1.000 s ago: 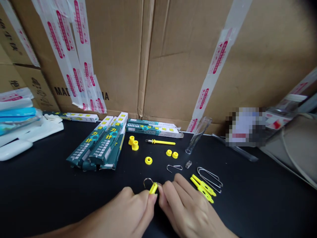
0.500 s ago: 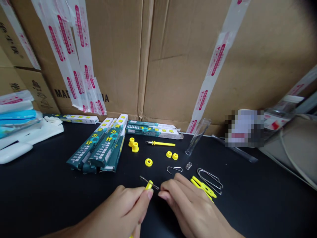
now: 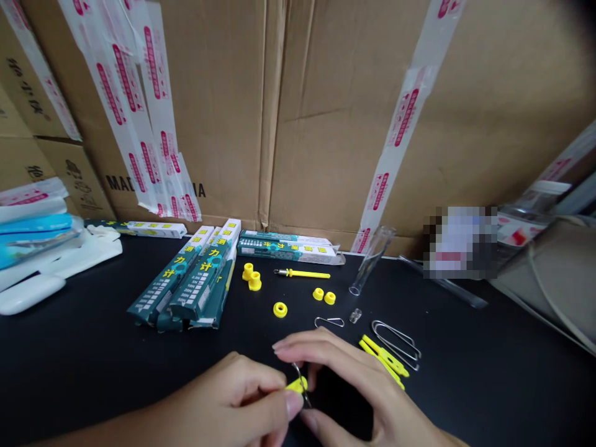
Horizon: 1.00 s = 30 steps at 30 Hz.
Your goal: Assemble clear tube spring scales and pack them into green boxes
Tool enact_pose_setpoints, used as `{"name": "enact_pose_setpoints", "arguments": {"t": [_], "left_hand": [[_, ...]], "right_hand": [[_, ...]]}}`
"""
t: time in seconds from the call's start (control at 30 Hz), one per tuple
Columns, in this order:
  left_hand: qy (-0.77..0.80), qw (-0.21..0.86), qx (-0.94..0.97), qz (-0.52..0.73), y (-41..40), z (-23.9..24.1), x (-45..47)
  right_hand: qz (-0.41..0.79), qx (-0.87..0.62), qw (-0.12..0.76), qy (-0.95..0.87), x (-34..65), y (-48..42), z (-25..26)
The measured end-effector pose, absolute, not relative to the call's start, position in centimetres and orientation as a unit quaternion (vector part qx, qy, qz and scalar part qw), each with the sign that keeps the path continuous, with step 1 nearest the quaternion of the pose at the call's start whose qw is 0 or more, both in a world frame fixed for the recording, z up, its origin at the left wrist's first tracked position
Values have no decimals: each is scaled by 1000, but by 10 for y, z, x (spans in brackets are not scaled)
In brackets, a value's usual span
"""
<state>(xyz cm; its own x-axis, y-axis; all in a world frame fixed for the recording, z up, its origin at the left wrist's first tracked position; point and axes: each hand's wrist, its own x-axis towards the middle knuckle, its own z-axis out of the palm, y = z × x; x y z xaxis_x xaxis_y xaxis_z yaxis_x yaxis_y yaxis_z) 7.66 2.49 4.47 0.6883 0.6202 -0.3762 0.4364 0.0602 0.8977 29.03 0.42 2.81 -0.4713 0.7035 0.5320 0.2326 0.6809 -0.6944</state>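
My left hand (image 3: 251, 397) pinches a flat yellow plastic strip (image 3: 297, 385) near its end. A bent wire hook (image 3: 305, 392) passes across the strip's tip, apparently through it. Curved around the hook is my right hand (image 3: 358, 372), its thumb at the lower end and its fingers over the upper end. More yellow strips (image 3: 384, 357) lie just beyond the right hand, beside large wire hooks (image 3: 395, 341). In front of the hands are a small wire hook (image 3: 329, 322), a coil spring (image 3: 355, 316) and a yellow ring (image 3: 280, 310).
Green-and-white boxes (image 3: 205, 279) are stacked at the left, near white and blue packaging (image 3: 41, 236). Yellow caps (image 3: 254, 280), a yellow rod (image 3: 310, 274) and a clear tube (image 3: 372, 261) sit farther back. Large cardboard boxes (image 3: 335, 124) wall off the rear.
Both hands have come closer together and the yellow strip has moved slightly right and down. My right hand has opened around the wire hook, which has turned more upright.
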Motion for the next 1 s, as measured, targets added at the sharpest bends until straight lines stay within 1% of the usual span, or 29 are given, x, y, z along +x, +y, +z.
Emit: {"name": "enact_pose_setpoints", "arguments": {"t": [0.1, 0.23, 0.37, 0.47, 0.57, 0.77, 0.9, 1.0], "left_hand": [[384, 610, 689, 82, 25, 45, 77], [382, 592, 706, 80, 27, 47, 77], [378, 565, 729, 82, 28, 49, 72], [375, 571, 727, 65, 27, 50, 67], [373, 591, 714, 54, 27, 50, 66], [377, 667, 638, 85, 27, 43, 70], [380, 697, 600, 97, 27, 36, 71], [383, 699, 594, 110, 26, 32, 74]], "right_hand": [[279, -313, 427, -801, 289, 4, 23], [307, -330, 418, -789, 289, 7, 18], [335, -339, 429, -767, 289, 10, 14], [340, -353, 435, -755, 291, 7, 13], [293, -353, 436, -774, 292, 2, 16], [164, -276, 469, -823, 290, 0, 25], [155, -286, 483, -813, 290, -1, 25], [161, -293, 495, -802, 290, -2, 21]]}}
